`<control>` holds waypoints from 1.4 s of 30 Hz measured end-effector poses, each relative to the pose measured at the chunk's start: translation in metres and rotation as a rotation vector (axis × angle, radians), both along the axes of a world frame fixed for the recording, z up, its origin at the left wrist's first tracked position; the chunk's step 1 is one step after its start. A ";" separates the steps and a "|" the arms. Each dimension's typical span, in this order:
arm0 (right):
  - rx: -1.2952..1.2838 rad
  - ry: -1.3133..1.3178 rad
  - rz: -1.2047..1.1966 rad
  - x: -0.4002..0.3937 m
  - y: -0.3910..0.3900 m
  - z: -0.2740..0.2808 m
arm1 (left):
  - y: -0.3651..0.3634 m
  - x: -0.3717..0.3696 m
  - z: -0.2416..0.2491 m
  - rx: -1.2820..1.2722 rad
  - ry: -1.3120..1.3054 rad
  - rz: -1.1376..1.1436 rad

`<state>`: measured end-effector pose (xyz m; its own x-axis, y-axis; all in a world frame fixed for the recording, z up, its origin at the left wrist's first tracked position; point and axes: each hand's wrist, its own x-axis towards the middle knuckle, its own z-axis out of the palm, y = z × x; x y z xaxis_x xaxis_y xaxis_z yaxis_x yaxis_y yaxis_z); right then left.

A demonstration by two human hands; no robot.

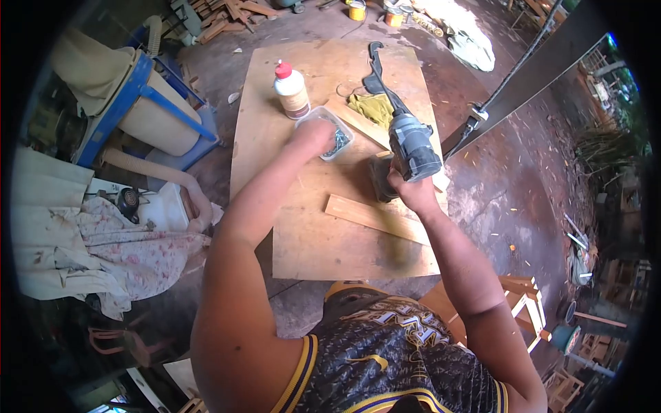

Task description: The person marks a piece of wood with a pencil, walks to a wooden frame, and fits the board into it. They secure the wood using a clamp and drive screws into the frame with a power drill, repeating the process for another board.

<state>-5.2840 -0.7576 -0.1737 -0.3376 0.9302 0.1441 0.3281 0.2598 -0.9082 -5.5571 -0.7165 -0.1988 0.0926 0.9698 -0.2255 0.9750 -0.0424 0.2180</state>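
Plywood top (303, 241): tub and drill risks

Nearest me on the sheet, a wood strip (375, 217) lies flat; a sweep of either forearm could shift it. Just beyond, my right hand (416, 195) is wrapped round the grip of a drill (413, 148), held over the right side. Trigger finger: hidden. An accidental squeeze could spin the front end, and the yellowish cloth (375, 109) near it could snag. My left hand (318, 135) dips into a clear tub (342, 146) of small metallic pieces, probably screws; cannot tell whether the fingertips pinch any. Sharp points could prick, or a rim push could spill the pieces and topple the upright bottle (292, 96) just behind.
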 end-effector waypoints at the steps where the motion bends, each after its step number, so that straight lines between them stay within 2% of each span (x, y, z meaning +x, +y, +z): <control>1: -0.021 -0.028 0.012 0.002 0.002 -0.001 | 0.001 -0.007 -0.001 0.064 -0.045 0.016; 2: -0.043 -0.055 0.024 0.002 0.002 -0.001 | 0.002 -0.012 -0.003 0.064 -0.045 0.012; 5: -0.107 -0.001 0.023 0.001 0.002 -0.002 | 0.010 -0.032 -0.019 0.186 -0.278 0.207; 8: -0.072 0.035 -0.012 -0.001 0.001 -0.002 | 0.015 -0.047 -0.025 0.202 -0.390 0.310; 10: -0.069 0.031 -0.007 -0.001 0.000 -0.001 | 0.014 -0.044 -0.022 0.234 -0.303 0.352; 12: -0.066 0.028 -0.003 -0.001 0.001 -0.001 | 0.012 -0.040 -0.018 0.576 -0.335 0.264; 13: -0.067 0.036 -0.006 -0.001 0.002 -0.003 | 0.010 -0.036 -0.012 0.577 -0.335 0.264; 15: -0.069 0.044 -0.010 -0.001 0.002 -0.004 | 0.002 -0.024 0.003 0.404 -0.263 0.007; 16: -0.075 0.042 0.003 -0.001 0.002 -0.003 | -0.001 -0.015 0.007 0.402 -0.266 0.007; 18: -0.081 0.039 0.016 0.001 0.001 -0.003 | -0.006 -0.001 0.011 -0.110 -0.098 0.015; 19: -0.074 0.031 0.018 0.000 0.001 -0.003 | -0.013 -0.002 -0.004 0.037 -0.054 -0.030; 23: -0.057 0.022 0.021 0.000 0.001 0.000 | -0.011 0.001 -0.015 0.121 0.039 0.021; 26: -0.044 0.025 0.013 0.001 0.002 -0.002 | 0.003 -0.019 -0.021 0.103 -0.011 -0.115; 28: -0.055 0.021 0.007 0.001 0.000 0.003 | 0.006 -0.029 -0.023 0.207 -0.050 -0.288; 32: -0.062 -0.011 0.009 0.001 0.001 0.000 | 0.007 -0.030 -0.019 0.175 -0.113 -0.225; 34: -0.046 -0.010 0.006 0.001 0.002 0.000 | 0.004 -0.038 -0.015 0.260 -0.224 -0.264; 37: -0.030 0.007 -0.005 0.000 0.000 -0.002 | 0.007 -0.047 -0.017 0.190 -0.242 -0.250; 42: -0.072 0.008 -0.015 0.000 0.002 0.005 | 0.018 -0.050 -0.010 0.145 -0.110 -0.316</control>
<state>-5.2839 -0.7559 -0.1688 -0.3228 0.9431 0.0794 0.3244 0.1891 -0.9268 -5.6075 -0.6989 -0.2085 0.4089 0.9107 -0.0594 0.8799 -0.3761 0.2902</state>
